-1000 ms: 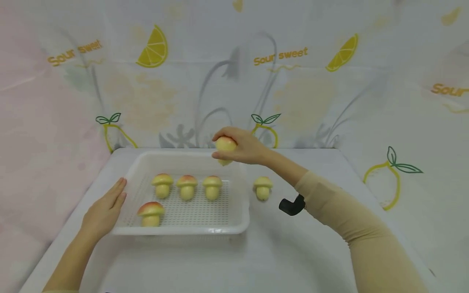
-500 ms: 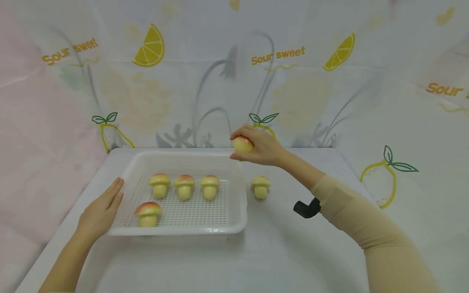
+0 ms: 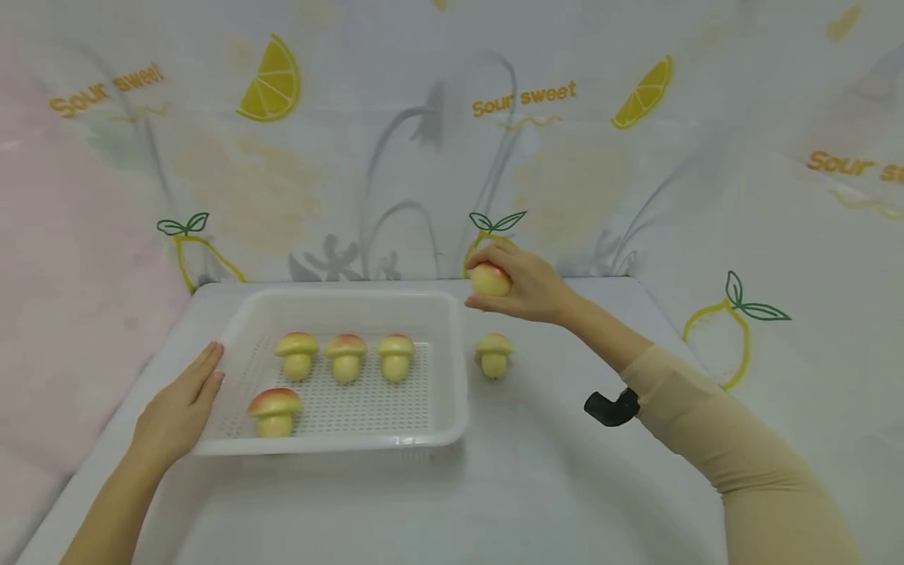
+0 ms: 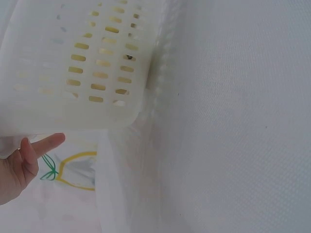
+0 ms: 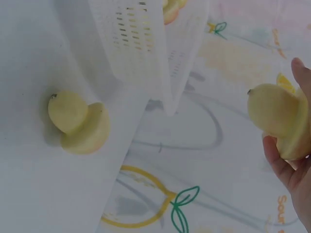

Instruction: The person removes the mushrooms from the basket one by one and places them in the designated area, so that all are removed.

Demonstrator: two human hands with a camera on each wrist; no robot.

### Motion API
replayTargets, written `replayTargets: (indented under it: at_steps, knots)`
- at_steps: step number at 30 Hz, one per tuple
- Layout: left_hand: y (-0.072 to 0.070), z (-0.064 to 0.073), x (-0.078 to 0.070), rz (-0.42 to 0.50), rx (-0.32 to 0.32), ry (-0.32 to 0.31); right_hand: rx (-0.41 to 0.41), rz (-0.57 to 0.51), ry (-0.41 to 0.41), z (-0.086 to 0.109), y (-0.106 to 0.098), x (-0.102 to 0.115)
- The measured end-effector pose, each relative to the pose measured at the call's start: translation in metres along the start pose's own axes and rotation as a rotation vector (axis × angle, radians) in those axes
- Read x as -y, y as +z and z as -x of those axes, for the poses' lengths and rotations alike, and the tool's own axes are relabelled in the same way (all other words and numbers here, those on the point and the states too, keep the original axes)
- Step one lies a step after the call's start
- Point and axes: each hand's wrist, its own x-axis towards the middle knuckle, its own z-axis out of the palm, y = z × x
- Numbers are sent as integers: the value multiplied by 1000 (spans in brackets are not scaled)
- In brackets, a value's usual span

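My right hand (image 3: pixel 526 284) grips a mushroom-shaped piece (image 3: pixel 490 280), pale yellow with a reddish cap, in the air past the basket's back right corner. The right wrist view shows its stem (image 5: pixel 272 109) poking out between thumb and fingers. A white plastic basket (image 3: pixel 332 446) holds several more such mushrooms, three in a back row and one mushroom (image 3: pixel 275 412) at the front left. Against the basket's left side rests my left hand (image 3: pixel 173 408), fingers straight. On the table, right of the basket, lies another mushroom (image 3: pixel 493 355).
A white cloth covers the table (image 3: pixel 537 486). Behind it hangs a printed curtain (image 3: pixel 565 173) with lemons and lettering. A black curved piece (image 3: pixel 611 408) sticks out by the right sleeve (image 3: pixel 706 424).
My right hand has moved right with the mushroom, from above the basket's back right corner to past its right side. The left hand stays on the basket. The head view has shifted slightly.
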Motion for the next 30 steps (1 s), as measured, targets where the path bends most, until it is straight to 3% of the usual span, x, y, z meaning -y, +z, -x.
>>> replayTargets:
  at_steps: [5, 12, 22, 30]
  knots:
    - [-1, 0, 2, -4, -3, -1, -2, 0, 0, 11, -5, -4]
    - [1, -2, 2, -8, -1, 4, 5, 13, 68, 33, -16, -6]
    - [3, -1, 5, -6, -9, 14, -11, 44, 76, 57, -26, -9]
    - [2, -3, 3, -9, 0, 11, -11, 32, 89, 74, -24, -10]
